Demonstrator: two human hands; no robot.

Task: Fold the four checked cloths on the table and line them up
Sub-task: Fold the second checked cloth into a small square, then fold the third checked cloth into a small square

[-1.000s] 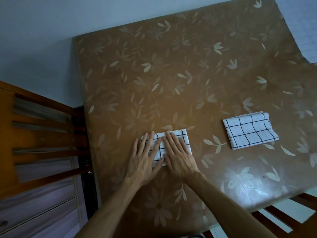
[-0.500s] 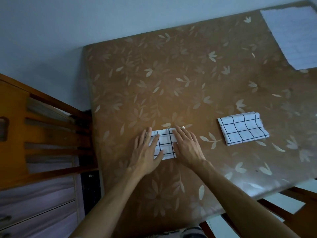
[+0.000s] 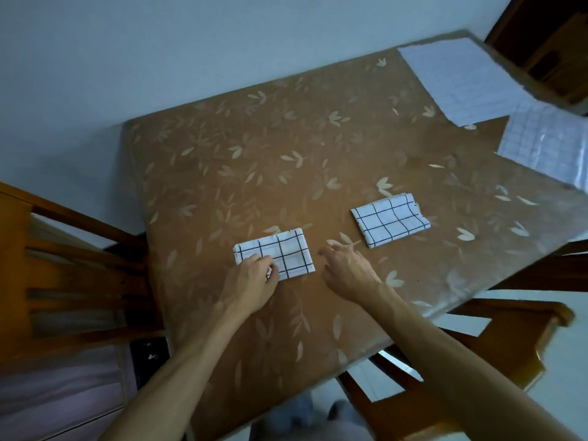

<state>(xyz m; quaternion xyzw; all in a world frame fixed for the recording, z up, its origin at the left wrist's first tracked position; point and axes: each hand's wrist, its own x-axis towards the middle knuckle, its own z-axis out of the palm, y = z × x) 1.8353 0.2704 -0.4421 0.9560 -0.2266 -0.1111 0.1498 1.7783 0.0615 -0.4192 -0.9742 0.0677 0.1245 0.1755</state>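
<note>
A folded checked cloth (image 3: pixel 283 251) lies on the brown leaf-patterned table (image 3: pixel 222 154) in front of me. My left hand (image 3: pixel 251 280) has its fingers curled over this cloth's near left corner and pinches it. Just right of the cloth, my right hand (image 3: pixel 345 268) is off it, fingers loosely bent and holding nothing. A second folded checked cloth (image 3: pixel 389 219) lies further right. Two unfolded checked cloths lie flat at the far right, one at the back corner (image 3: pixel 458 81) and one hanging over the right edge (image 3: pixel 547 148).
A wooden chair (image 3: pixel 63 249) stands against the table's left side and another (image 3: pixel 496 338) at its near right corner. The pale wall (image 3: pixel 159 58) runs behind the table. A dark wooden piece of furniture (image 3: pixel 547 43) shows at the top right.
Both hands lay flat on the near cloth before. My right hand has lifted off to the right, and my left hand has drawn back to the near left corner. The view has swung right.
</note>
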